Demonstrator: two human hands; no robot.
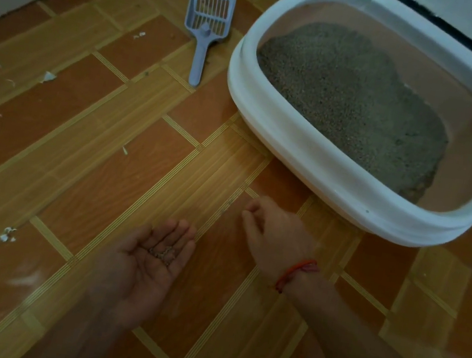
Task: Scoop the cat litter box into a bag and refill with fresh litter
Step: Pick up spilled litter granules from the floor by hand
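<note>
Looks late-stage: litter box point(260, 102) holds heaped litter point(348, 104), scoop point(206, 25) idle on floor point(108, 158), no bag visible. Left hand point(144, 260) palm-up, fingers together, carrying stray grains point(161, 252); right hand point(275, 234) fingertips bunched near floor, pinch unclear

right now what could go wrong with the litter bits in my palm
The litter bits lie loose on your open left hand; any tilt drops them back on the floor. The litter box sits off to the right, beyond your right hand, so carrying them across could scatter some.
</note>
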